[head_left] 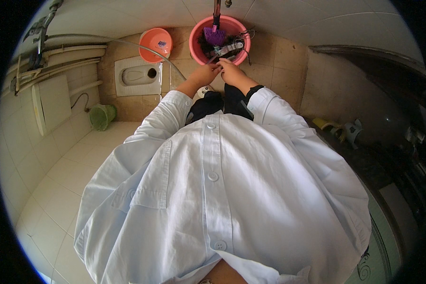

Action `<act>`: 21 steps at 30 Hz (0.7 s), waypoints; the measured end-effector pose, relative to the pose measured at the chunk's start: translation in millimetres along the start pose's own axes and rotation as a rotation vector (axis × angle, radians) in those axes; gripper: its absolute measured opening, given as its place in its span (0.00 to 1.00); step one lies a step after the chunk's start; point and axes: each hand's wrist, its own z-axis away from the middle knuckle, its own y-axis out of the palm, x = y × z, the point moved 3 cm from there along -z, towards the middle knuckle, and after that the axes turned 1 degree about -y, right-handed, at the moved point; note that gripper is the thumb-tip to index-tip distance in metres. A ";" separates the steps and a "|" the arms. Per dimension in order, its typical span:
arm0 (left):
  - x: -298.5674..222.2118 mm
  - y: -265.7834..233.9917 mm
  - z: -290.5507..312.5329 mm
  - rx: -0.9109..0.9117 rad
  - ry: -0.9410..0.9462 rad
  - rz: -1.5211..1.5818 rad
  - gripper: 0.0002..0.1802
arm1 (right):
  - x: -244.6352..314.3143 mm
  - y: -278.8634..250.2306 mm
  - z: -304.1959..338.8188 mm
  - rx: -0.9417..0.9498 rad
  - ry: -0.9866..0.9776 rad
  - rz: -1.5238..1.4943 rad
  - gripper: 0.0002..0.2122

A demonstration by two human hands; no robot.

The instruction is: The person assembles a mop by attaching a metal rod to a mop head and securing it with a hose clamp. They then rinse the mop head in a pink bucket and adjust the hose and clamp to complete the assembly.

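Snagging could tip the pink bucket [192, 43]

Left hand [205, 75] and right hand [231, 72] meet at its near side, fingers curled in; I cannot tell what they hold. Inside, a pale fitting [230, 48] lies among dark strands [203, 46]; tugging caught strands might do it.

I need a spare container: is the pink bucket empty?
Not empty: the pink bucket shows dark material and a purple item within its rim; how full, I cannot tell.

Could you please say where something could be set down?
Brown tiles between the pink bucket and right wall; pale tiles beside the green basket. Crowded: the bucket's near rim, by the left hand and right hand, and the orange basin, crossed by the hose.
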 end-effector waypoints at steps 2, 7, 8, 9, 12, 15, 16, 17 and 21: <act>5.5 -0.7 -2.5 -0.029 -0.014 -0.037 0.24 | 3.9 -3.2 2.6 -0.024 0.014 -0.018 0.21; 21.7 -2.5 -8.0 -0.102 -0.045 -0.075 0.24 | 9.1 -4.0 1.9 -0.065 0.035 -0.033 0.26; 23.7 -2.9 -8.2 -0.123 -0.044 -0.071 0.24 | 10.0 -4.0 1.3 -0.075 0.009 -0.043 0.25; 25.7 -3.3 -7.9 -0.136 -0.049 -0.069 0.24 | 10.2 -3.9 0.6 -0.077 -0.002 -0.054 0.25; 31.6 -7.0 -4.7 -0.185 -0.100 -0.031 0.25 | 10.3 -3.5 -2.0 -0.048 -0.012 -0.064 0.25; 36.3 -12.8 -0.5 -0.205 -0.113 -0.093 0.25 | 11.8 -2.7 -3.7 -0.014 0.005 -0.076 0.24; 38.0 -14.5 0.8 -0.199 -0.110 -0.088 0.24 | 12.8 -2.0 -4.0 -0.006 0.013 -0.082 0.24; 39.8 -16.7 2.4 -0.208 -0.106 -0.087 0.23 | 14.1 -0.6 -4.4 0.004 0.029 -0.101 0.24; 50.0 -27.3 12.0 -0.255 -0.172 -0.076 0.23 | 23.1 5.9 -6.1 0.033 0.032 -0.070 0.23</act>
